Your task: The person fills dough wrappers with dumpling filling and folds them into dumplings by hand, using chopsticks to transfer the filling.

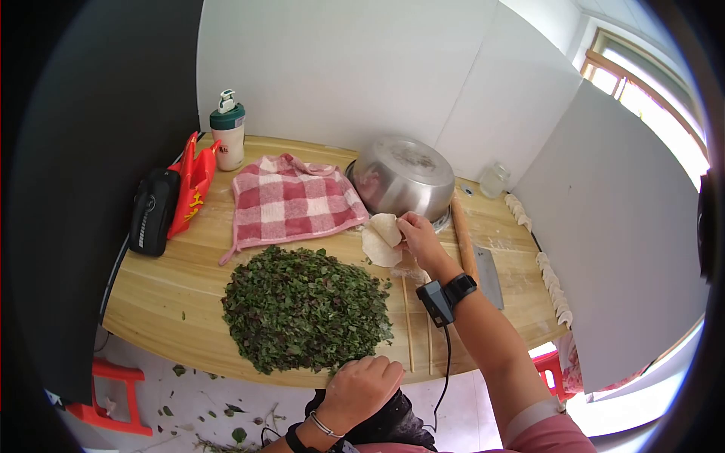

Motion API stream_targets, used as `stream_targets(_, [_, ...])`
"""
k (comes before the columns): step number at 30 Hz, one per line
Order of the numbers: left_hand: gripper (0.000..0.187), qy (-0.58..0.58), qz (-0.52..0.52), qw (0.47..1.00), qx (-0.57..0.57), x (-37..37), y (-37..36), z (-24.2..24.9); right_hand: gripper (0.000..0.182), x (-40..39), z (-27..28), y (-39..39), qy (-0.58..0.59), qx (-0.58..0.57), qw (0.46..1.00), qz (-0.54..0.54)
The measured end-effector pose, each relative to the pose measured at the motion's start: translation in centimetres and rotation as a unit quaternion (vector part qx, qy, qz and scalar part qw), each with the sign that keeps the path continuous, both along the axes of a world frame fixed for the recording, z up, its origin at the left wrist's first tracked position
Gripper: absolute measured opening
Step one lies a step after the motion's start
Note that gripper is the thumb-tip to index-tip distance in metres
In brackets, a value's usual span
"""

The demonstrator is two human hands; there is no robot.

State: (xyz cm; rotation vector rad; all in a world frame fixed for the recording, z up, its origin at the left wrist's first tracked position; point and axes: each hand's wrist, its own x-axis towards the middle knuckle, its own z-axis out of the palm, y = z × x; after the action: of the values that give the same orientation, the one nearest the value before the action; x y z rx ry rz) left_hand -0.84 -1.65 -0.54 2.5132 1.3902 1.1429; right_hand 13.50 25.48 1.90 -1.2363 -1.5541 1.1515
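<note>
My right hand (413, 231) pinches the edge of a thin, pale dough wrapper (380, 243), which is partly folded over at its top, beside the upturned metal bowl (408, 177). My left hand (364, 386) is closed in a loose fist at the table's front edge, with nothing seen in it. Just above it lies a wide heap of chopped green leaves (306, 309). Two thin wooden chopsticks (408, 325) lie to the right of the heap, below the wrapper.
Behind the leaves lies a red checked cloth (291, 198). A bottle (229, 136), red packet (195, 189) and black case (155, 211) stand left. Right are a rolling pin (463, 235), cleaver (488, 278), glass jar (495, 181) and folded dough pieces (553, 289).
</note>
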Motion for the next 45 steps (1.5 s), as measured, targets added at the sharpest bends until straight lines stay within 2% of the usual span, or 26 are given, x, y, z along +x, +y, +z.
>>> stream_targets(2, [0.017,0.001,0.000,1.000,0.000,0.0,0.0,0.0,0.014,-0.1,0.1,0.0,0.032,-0.054,0.998,-0.017])
stream_targets(4, [0.017,0.001,0.001,1.000,-0.001,0.1,0.0,0.0,0.017,-0.2,0.0,0.1,-0.170,0.033,0.985,0.000])
stream_targets(5, [0.017,-0.002,0.002,1.000,0.000,0.0,0.0,0.0,0.017,-0.1,-0.3,0.3,-0.170,0.033,0.985,0.000])
stream_targets(8, [0.017,-0.005,0.003,1.000,-0.002,0.0,0.0,0.1,0.018,-0.2,-0.6,0.4,-0.126,0.070,0.989,0.021])
stream_targets(10, [0.017,-0.005,0.003,1.000,-0.004,0.0,0.0,0.1,0.017,-0.1,0.5,0.1,-0.002,0.053,0.998,0.022])
stream_targets(11, [0.017,-0.007,0.002,1.000,-0.001,0.0,0.0,0.1,0.017,0.1,1.0,-0.1,-0.001,0.053,0.998,0.022])
stream_targets(13, [0.016,-0.008,0.000,1.000,0.003,0.0,0.0,0.1,0.019,0.5,1.9,-0.3,0.114,0.042,0.992,0.043])
stream_targets(17, [0.017,-0.021,0.003,1.000,0.003,0.1,-0.1,0.1,0.016,1.2,4.9,-2.2,0.236,-0.031,0.968,0.083])
stream_targets(21, [0.016,-0.077,-0.013,0.997,-0.029,-0.3,-0.3,1.2,0.014,1.5,6.4,-4.7,0.257,-0.059,0.955,0.138])
stream_targets(22, [0.016,-0.075,-0.012,0.997,-0.029,-0.5,-0.5,1.5,0.015,1.4,6.7,-5.6,0.213,-0.058,0.964,0.149])
stream_targets(24, [0.021,-0.232,-0.040,0.953,-0.190,-0.9,-0.9,2.0,0.015,0.8,7.3,-7.6,0.152,-0.033,0.974,0.164])
stream_targets(25, [0.021,-0.230,-0.037,0.954,-0.191,-0.7,-1.0,2.5,0.015,0.6,7.6,-8.5,0.155,-0.035,0.973,0.166])
stream_targets(26, [0.033,-0.420,-0.073,0.873,-0.237,-0.2,-1.0,3.2,0.015,0.5,7.9,-9.4,0.081,0.036,0.978,0.191])
stream_targets(27, [0.046,-0.591,-0.104,0.752,-0.272,0.2,-1.0,3.8,0.014,0.4,8.1,-10.4,0.006,0.105,0.971,0.214])
stream_targets(28, [0.046,-0.590,-0.100,0.752,-0.275,0.4,-0.5,4.4,0.014,0.1,8.3,-11.6,-0.026,0.132,0.969,0.206])
stream_targets(29, [0.055,-0.692,-0.124,0.644,-0.301,0.5,0.2,5.1,0.014,-0.4,9.0,-13.2,-0.023,0.129,0.969,0.207])
stream_targets(30, [0.065,-0.778,-0.145,0.522,-0.318,0.4,0.7,5.5,0.014,-0.9,9.8,-14.9,-0.099,0.182,0.957,0.205])
stream_targets(31, [0.065,-0.778,-0.143,0.523,-0.318,0.2,1.1,5.5,0.013,-1.0,10.0,-15.9,-0.175,0.234,0.935,0.201])
stream_targets(33, [0.069,-0.809,-0.264,0.407,-0.331,-0.8,2.2,4.7,0.011,-0.9,9.3,-17.2,-0.180,0.294,0.912,0.225])
stream_targets(34, [0.069,-0.821,-0.288,0.360,-0.336,-1.1,2.4,4.0,0.010,-0.9,9.1,-17.8,-0.199,0.367,0.870,0.262])
stream_targets(35, [0.069,-0.821,-0.288,0.362,-0.336,-1.1,2.3,4.3,0.009,-0.9,9.0,-18.3,-0.217,0.436,0.821,0.297])
stream_targets(37, [0.059,-0.816,-0.237,0.413,-0.327,-1.0,2.2,5.0,0.009,-0.3,9.0,-18.6,-0.184,0.423,0.842,0.281])
stream_targets(38, [0.059,-0.816,-0.235,0.413,-0.327,-1.0,2.2,4.9,0.009,0.2,8.9,-18.2,-0.156,0.378,0.884,0.228])
stream_targets(40, [0.045,-0.804,-0.175,0.473,-0.314,-0.7,2.3,4.3,0.009,1.0,8.2,-17.5,-0.123,0.282,0.940,0.148])
stream_targets(44, [0.037,-0.815,-0.159,0.462,-0.310,-1.2,2.1,4.1,0.009,1.7,7.0,-16.3,-0.191,0.233,0.946,0.122])
stream_targets(45, [0.036,-0.819,-0.152,0.460,-0.307,-1.4,2.0,4.4,0.009,1.9,6.5,-16.1,-0.247,0.238,0.927,0.150])
